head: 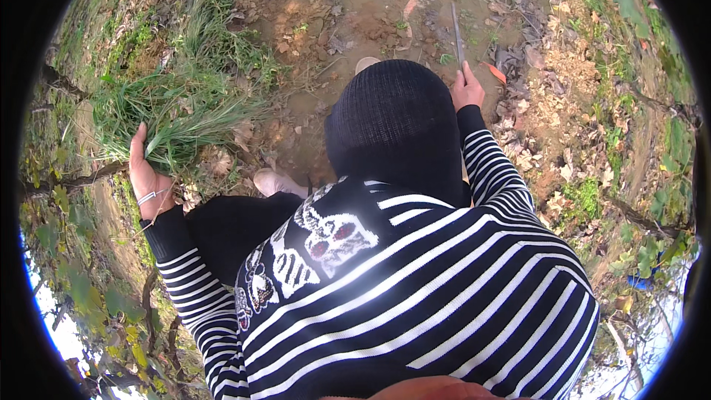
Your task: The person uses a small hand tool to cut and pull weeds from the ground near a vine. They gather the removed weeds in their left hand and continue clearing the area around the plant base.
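Note:
My left hand (149, 180) is at the left, thumb raised against a thick bunch of long green grass (186, 128). Its fingers are hidden under the blades, which fan out from the hand. A light band circles that wrist. Farther forward, my right hand (468, 89) grips a thin grey tool (456, 30), seen nearly edge-on and pointing away from me. Its handle is hidden in the hand, so its exact kind is unclear. Just right of that hand shows a small orange-red piece (495, 73); whether it belongs to the tool I cannot tell.
Bare soil (311, 105) with dry leaves runs ahead. Black ribbed cloth (394, 122) covers the middle, above my striped sweater (422, 278). A pale shoe (278, 182) shows at left. More grass (211, 28) lies front left. Woody vine stems (94, 175) and leaves edge both sides.

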The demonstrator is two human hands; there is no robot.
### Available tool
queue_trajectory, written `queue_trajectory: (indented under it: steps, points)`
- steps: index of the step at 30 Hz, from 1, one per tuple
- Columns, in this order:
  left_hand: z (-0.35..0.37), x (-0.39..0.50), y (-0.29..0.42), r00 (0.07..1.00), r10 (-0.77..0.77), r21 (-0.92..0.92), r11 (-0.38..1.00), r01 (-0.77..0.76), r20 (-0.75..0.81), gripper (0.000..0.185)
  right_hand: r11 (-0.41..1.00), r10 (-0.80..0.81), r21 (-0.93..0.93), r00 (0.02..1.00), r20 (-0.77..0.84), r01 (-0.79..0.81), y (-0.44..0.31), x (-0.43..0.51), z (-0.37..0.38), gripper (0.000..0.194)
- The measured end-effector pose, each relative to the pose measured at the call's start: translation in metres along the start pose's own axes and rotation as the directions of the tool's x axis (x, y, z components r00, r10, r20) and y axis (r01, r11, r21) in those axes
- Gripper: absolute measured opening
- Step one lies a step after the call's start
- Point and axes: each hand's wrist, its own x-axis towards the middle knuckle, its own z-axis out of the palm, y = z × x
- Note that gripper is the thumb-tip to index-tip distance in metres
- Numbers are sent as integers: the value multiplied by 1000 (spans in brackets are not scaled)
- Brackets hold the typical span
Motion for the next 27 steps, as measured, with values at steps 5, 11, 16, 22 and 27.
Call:
queue_trajectory:
  steps: [5,11,16,22,27]
  points:
    - [-5,5,0,1000,-12,28,1000,12,11,25,982,48,-176,992,-115,-68,-5,89,-14,36]
    - [-11,12,-2,1000,-3,25,1000,3,5,26,922,185,-347,983,3,-173,27,68,-3,34]
    - [-8,15,-2,1000,-28,52,998,27,1,27,952,90,-296,995,42,-74,58,-14,0,40]
    - [-5,17,-4,997,-49,-20,999,51,64,26,974,67,-220,996,64,-51,55,-36,-25,38]
    - [-5,15,-3,1000,-17,39,999,16,8,24,984,83,-150,989,-123,-101,40,27,-21,35]
